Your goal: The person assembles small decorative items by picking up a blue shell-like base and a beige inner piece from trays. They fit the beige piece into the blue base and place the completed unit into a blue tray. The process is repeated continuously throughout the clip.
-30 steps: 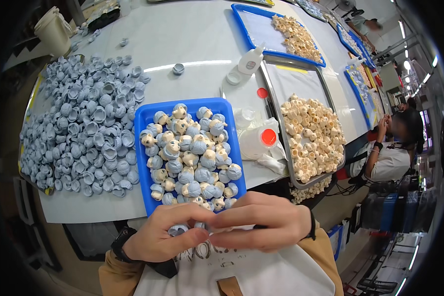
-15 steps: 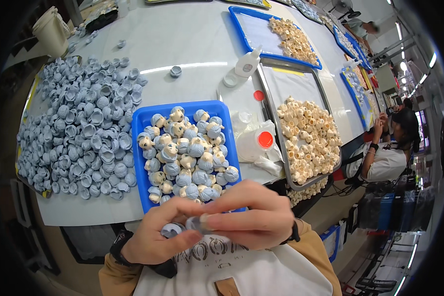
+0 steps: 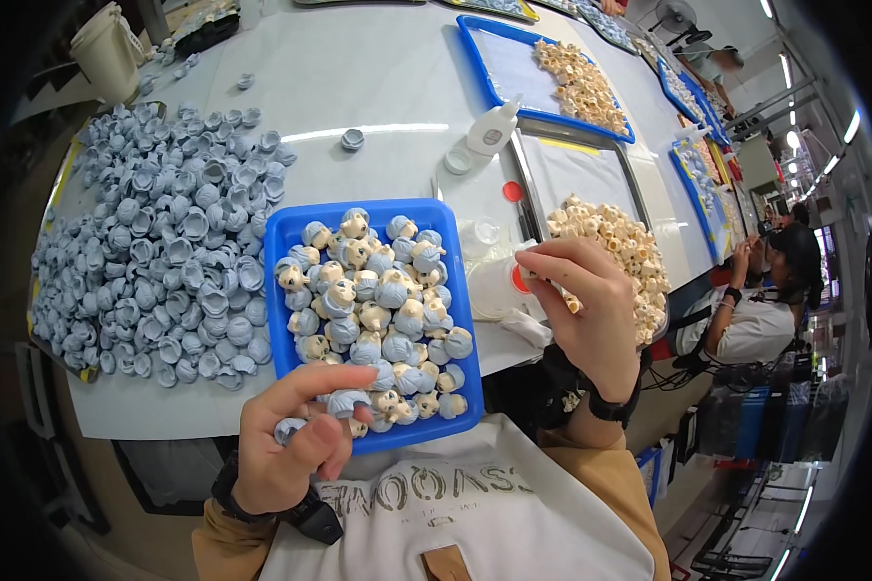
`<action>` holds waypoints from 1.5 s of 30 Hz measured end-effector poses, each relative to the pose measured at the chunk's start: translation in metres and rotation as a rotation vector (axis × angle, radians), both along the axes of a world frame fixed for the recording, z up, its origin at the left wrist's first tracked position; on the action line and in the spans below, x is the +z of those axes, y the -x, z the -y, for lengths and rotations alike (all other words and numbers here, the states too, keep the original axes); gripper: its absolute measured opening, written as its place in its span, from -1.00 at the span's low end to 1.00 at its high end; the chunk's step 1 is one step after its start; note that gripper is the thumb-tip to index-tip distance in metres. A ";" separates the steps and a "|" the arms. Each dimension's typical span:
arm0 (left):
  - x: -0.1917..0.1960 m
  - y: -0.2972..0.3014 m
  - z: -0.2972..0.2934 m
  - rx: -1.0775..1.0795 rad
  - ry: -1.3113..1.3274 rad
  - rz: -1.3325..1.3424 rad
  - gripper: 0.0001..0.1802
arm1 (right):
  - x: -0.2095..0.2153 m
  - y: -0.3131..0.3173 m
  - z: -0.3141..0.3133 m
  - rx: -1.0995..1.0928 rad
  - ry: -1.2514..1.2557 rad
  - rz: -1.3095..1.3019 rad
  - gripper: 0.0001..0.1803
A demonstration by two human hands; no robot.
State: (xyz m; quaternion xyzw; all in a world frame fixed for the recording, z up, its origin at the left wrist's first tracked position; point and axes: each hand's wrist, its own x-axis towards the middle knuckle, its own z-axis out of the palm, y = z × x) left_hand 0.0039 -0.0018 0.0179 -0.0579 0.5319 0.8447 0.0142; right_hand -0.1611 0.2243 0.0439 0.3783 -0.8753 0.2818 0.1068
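Note:
My left hand [image 3: 300, 426], fingers curled, holds a light-blue cup-shaped hair piece [image 3: 347, 403] between index finger and thumb. A second blue hair piece [image 3: 288, 430] sits in the same hand, nearer the palm. Over a clear plastic container [image 3: 489, 289] with a red round spot, my right hand [image 3: 581, 305] is pinched at the fingertips. Something small and pale shows there, its kind unclear. Between the hands, a blue tray [image 3: 273, 320] holds many small doll heads [image 3: 370, 315] with cream faces and blue hair.
Left of the tray lies a big heap of blue hair pieces [image 3: 165, 252]. On the right, a metal tray [image 3: 531, 184] holds cream doll-head parts [image 3: 615, 237]. A white squeeze bottle [image 3: 494, 126] stands behind the container. Another person [image 3: 746, 300] sits at the far right.
My hands have separated. The right moved up and right to the container, while the left stayed near the tray's front edge, still holding blue hair pieces.

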 end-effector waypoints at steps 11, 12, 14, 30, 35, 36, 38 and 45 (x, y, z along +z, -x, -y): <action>-0.004 0.005 0.002 -0.064 0.060 -0.055 -0.58 | 0.001 -0.005 -0.011 -0.024 0.061 0.000 -0.77; -0.004 0.005 0.002 -0.063 0.040 -0.051 -0.58 | 0.000 -0.005 -0.012 -0.024 0.061 -0.016 -0.76; -0.004 0.007 0.000 -0.058 0.001 -0.042 -0.58 | -0.001 -0.007 -0.013 -0.022 0.060 -0.048 -0.74; -0.005 0.006 -0.008 -0.082 0.006 -0.028 -0.66 | -0.003 -0.065 0.052 0.588 0.429 0.128 -0.59; 0.010 0.006 -0.016 -0.075 -0.025 0.045 -0.55 | -0.015 -0.076 0.059 0.453 0.363 -0.049 -0.61; 0.008 0.008 -0.013 -0.114 0.052 0.040 -0.53 | -0.018 -0.073 0.056 0.456 0.339 -0.030 -0.62; 0.005 0.006 -0.006 -0.128 0.194 -0.014 -0.53 | -0.019 -0.063 0.056 0.467 0.265 -0.002 -0.64; -0.014 -0.002 0.013 0.230 -0.402 -0.181 -0.65 | -0.014 -0.033 0.074 0.324 -0.070 0.010 -0.50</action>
